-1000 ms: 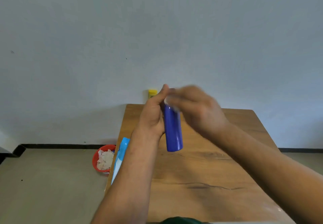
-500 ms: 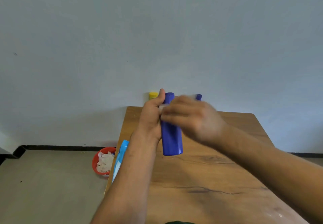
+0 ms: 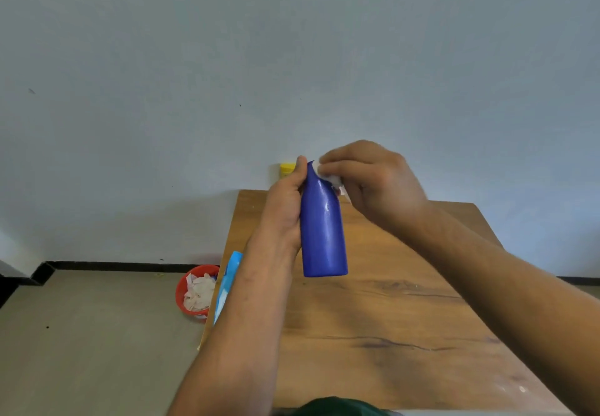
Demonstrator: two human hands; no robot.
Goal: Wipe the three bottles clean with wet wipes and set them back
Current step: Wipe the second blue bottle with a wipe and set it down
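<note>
Hands, two of them, meet just above the middle of the frame over the far end of one wooden table (image 3: 389, 318). One blue bottle (image 3: 321, 230) stands upright in the air above the tabletop, clear of the wood. The left hand (image 3: 285, 207) grips it from the left side, thumb lying up along the neck and fingers curled round the back. The right hand (image 3: 373, 181) has its fingers bent round one white wipe (image 3: 328, 173), pinching it against the top and right shoulder of the bottle. One yellow cap (image 3: 287, 168) shows behind the left thumb at the table's far edge against the wall (image 3: 292, 42); what it sits on is hidden. One light blue pack of wipes (image 3: 229, 281) lies on the table's left edge, partly behind the left forearm. On the floor (image 3: 97, 334) at the lower left sits one red bowl (image 3: 181, 289) holding a heap of crumpled white wipes (image 3: 199, 290); their number cannot be told. A patch of dark green cloth (image 3: 341, 408) shows at the bottom edge.
</note>
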